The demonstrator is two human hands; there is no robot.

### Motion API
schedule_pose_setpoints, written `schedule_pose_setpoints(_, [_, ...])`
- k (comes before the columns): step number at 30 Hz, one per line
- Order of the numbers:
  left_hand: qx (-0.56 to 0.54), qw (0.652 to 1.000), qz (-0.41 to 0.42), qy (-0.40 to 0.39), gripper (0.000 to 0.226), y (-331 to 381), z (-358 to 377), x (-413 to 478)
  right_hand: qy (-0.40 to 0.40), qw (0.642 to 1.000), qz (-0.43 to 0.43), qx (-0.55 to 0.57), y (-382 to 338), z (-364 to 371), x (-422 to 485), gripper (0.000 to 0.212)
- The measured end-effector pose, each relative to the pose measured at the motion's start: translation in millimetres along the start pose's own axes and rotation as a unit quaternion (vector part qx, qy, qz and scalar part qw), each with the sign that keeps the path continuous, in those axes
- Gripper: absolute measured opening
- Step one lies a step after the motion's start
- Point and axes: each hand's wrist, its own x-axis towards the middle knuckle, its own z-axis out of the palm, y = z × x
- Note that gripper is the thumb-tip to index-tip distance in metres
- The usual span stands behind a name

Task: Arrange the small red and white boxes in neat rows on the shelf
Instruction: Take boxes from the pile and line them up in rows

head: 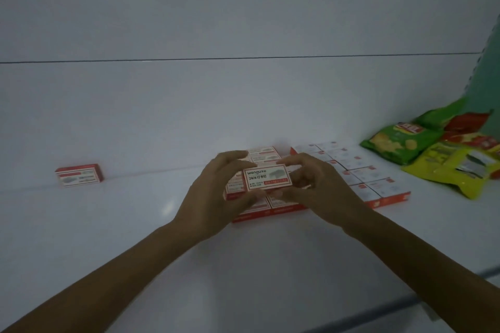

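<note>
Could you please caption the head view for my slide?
The left hand and right hand hold one box over the rows on the shelf; a lone box lies left, snack bags right.

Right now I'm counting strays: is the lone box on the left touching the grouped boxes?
Apart. The head view shows bare shelf between the lone box and the grouped boxes.

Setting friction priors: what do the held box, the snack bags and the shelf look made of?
Held box: printed cardboard, matte, crisp folded edges.
Snack bags: thin plastic film, probably; glossy, crinkled.
Shelf: smooth white glossy surface with a light reflection; painted metal or laminate, cannot tell.
</note>
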Motion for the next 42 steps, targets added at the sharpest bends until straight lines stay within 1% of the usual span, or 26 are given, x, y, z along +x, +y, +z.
schedule_pose_setpoints(1, [0.017, 1.000, -0.005, 0.000, 0.054, -3.6, 0.5, -0.1, 0.003, 0.997, -0.019, -0.068, 4.2, -1.8, 6.0, 0.045])
schedule_pose_setpoints(3, [0.041, 0.999, -0.027, -0.007, 0.058, -12.5, 0.1, -2.5, 0.002, 0.986, -0.054, -0.155, 12.4, -0.9, 15.9, 0.047])
schedule_pose_setpoints(6, [0.086, 0.996, -0.012, -0.025, 0.058, -27.5, -1.8, -9.7, 0.007, 0.966, -0.106, -0.233, 20.9, 9.9, 21.1, 0.052])
schedule_pose_setpoints(8, [0.107, 0.993, 0.018, -0.042, 0.055, -32.6, -1.7, -11.8, 0.010, 0.955, -0.139, -0.261, 28.8, 16.8, 22.7, 0.063])
schedule_pose_setpoints(10, [0.112, 0.992, 0.045, -0.048, 0.053, -34.4, -0.1, -12.3, 0.005, 0.953, -0.147, -0.265, 35.0, 19.9, 23.8, 0.071])
schedule_pose_setpoints(12, [0.101, 0.992, 0.058, -0.057, 0.052, -34.0, 1.4, -13.1, 0.001, 0.951, -0.156, -0.266, 39.4, 21.6, 25.4, 0.074])
schedule_pose_setpoints(15, [0.081, 0.992, 0.057, -0.077, 0.051, -33.8, 2.2, -14.2, 0.002, 0.947, -0.174, -0.270, 41.5, 23.9, 26.2, 0.070])
schedule_pose_setpoints(19, [0.096, 0.989, 0.053, -0.101, 0.050, -35.6, 2.3, -14.0, 0.009, 0.942, -0.193, -0.275, 44.0, 25.3, 25.9, 0.063])
schedule_pose_setpoints(23, [0.065, 0.992, 0.036, -0.106, 0.050, -37.0, 3.5, -14.2, 0.000, 0.948, -0.170, -0.271, 44.8, 27.0, 26.7, 0.069])
schedule_pose_setpoints(27, [0.056, 0.992, 0.038, -0.111, 0.046, -38.4, 4.8, -14.4, -0.019, 0.945, -0.177, -0.275, 43.8, 25.3, 28.3, 0.062])
schedule_pose_setpoints(33, [0.033, 0.993, 0.035, -0.106, 0.042, -43.5, 7.0, -14.8, -0.030, 0.946, -0.165, -0.278, 40.8, 23.8, 29.6, 0.067])
schedule_pose_setpoints(37, [0.031, 0.994, 0.030, -0.101, 0.043, -44.2, 7.2, -14.8, -0.029, 0.948, -0.155, -0.276, 37.2, 23.7, 28.0, 0.060])
schedule_pose_setpoints(40, [0.052, 0.994, 0.027, -0.097, 0.048, -38.5, 7.7, -13.9, -0.035, 0.954, -0.140, -0.263, 30.5, 22.8, 26.2, 0.054])
schedule_pose_setpoints(42, [0.068, 0.993, 0.006, -0.100, 0.057, -31.5, 6.1, -11.9, -0.052, 0.953, -0.122, -0.271, 23.8, 22.4, 24.8, 0.051])
